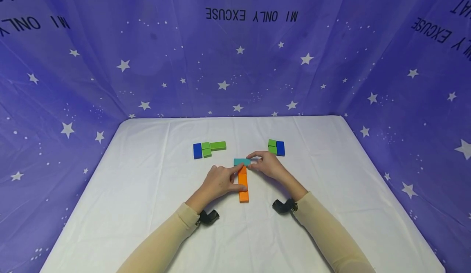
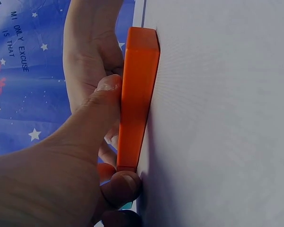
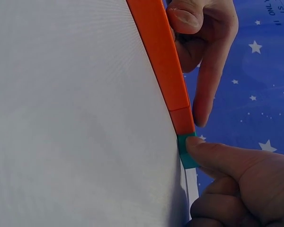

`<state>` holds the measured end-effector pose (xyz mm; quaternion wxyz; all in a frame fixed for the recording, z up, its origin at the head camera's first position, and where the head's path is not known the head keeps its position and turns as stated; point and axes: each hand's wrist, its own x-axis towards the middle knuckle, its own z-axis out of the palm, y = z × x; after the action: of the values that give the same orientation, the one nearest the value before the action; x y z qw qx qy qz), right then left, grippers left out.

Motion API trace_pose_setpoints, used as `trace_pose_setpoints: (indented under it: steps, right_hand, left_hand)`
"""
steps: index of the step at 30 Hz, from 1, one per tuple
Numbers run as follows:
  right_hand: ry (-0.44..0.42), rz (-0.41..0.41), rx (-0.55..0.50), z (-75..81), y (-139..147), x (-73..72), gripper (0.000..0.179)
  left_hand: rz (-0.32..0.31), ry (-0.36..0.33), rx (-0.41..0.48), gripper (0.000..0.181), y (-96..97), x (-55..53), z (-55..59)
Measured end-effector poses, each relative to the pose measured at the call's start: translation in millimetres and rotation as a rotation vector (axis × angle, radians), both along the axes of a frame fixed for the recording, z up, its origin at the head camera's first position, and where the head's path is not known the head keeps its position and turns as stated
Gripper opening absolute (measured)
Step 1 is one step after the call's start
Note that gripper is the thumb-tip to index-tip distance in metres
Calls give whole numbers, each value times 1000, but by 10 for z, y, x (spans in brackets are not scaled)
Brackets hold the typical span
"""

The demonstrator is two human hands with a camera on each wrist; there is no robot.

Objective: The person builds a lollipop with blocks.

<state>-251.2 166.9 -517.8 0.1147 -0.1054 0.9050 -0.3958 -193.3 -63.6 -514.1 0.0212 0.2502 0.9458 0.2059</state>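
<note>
Teal block at the head of the orange row: alignment at risk.
Teal rectangular block [image 1: 241,161] (material unclear) lies on the white cloth-covered table [image 1: 228,240], pinched by right hand [image 1: 268,165]; left hand [image 1: 218,180] presses extended index and thumb along the row of small orange piece [image 1: 243,170] and long orange block [image 1: 243,180]. Risk, my judgement: uneven pinch or push could skew the teal block or open the seam. Right wrist view shows the orange-teal contact side-on; only head view shows 2 outer green-and-blue block clusters [image 1: 207,148] [image 1: 280,148].
</note>
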Motion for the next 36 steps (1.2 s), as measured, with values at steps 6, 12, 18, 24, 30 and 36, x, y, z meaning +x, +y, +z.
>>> trace_pose_setpoints:
  steps: [6,12,18,24,30,36]
  right_hand:
    - [-12,12,-14,-2,11,-9,32]
    - [-36,13,-16,13,27,-7,36]
    - [-43,2,-40,52,114,-31,40]
    - [-64,-51,-63,108,239,-76,43]
    - [-111,-96,-125,160,398,-148,46]
    - [-144,-124,-200,185,591,-222,51]
  left_hand:
    - [9,-22,11,90,1,4,3]
    - [11,-24,14,89,1,6,15]
    - [7,-14,2,89,3,6,20]
    - [5,-26,3,89,3,13,25]
    - [8,-30,-4,89,8,17,24]
    - [17,-44,0,90,10,8,26]
